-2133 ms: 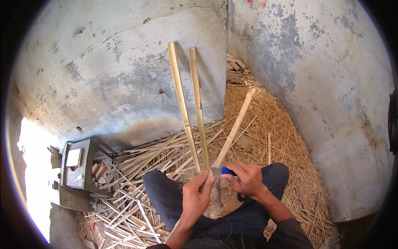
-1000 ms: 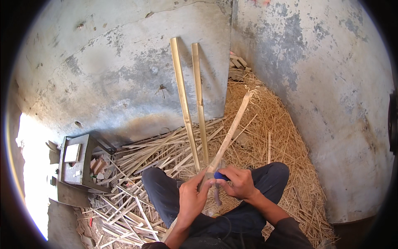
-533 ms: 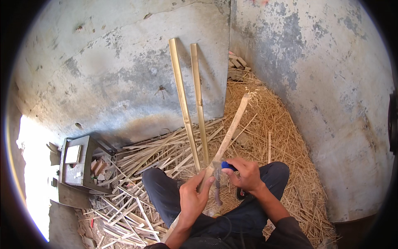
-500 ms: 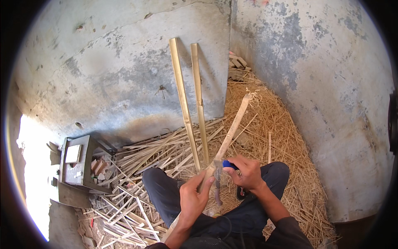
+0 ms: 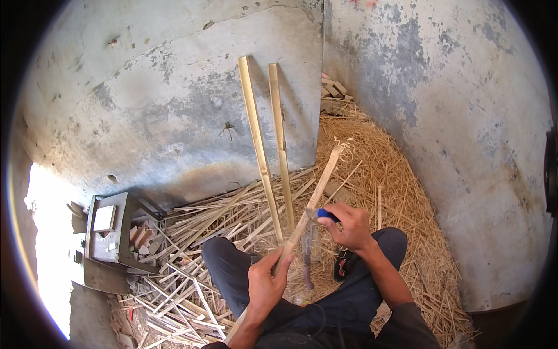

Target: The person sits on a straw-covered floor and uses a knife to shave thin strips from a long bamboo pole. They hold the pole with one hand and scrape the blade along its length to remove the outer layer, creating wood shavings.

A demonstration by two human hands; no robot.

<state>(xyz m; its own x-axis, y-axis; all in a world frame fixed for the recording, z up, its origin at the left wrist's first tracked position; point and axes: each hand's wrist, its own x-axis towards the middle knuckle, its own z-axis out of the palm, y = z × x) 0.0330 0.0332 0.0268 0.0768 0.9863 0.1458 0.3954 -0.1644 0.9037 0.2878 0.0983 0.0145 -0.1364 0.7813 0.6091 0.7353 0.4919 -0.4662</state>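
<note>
A long, pale split-bamboo strip (image 5: pixel 323 181) slants up and away from my lap, thin curled shavings clinging to its far end. My left hand (image 5: pixel 267 280) is wrapped round its lower part, and the near end runs back beside my left forearm. Above it, my right hand (image 5: pixel 350 225) grips a blue-handled knife (image 5: pixel 328 216). The knife's short metal blade lies against the strip, partly hidden by the fingers. Below the strip, between my legs, is a grey upright piece with a rounded brownish end (image 5: pixel 308 278); what it is I cannot make out.
Two bamboo lengths (image 5: pixel 256 125) lean on the worn wall (image 5: pixel 163 110). Loose split strips (image 5: pixel 192 294) cover the floor at left, and shavings (image 5: pixel 401 232) heap up at right. A dark wooden stand (image 5: pixel 110 230) lies at far left; bricks (image 5: pixel 333 89) are piled in the corner.
The knife and my right hand have moved slightly up and away along the strip. The strip's far end has swung a little left and down. My left hand has shifted slightly.
</note>
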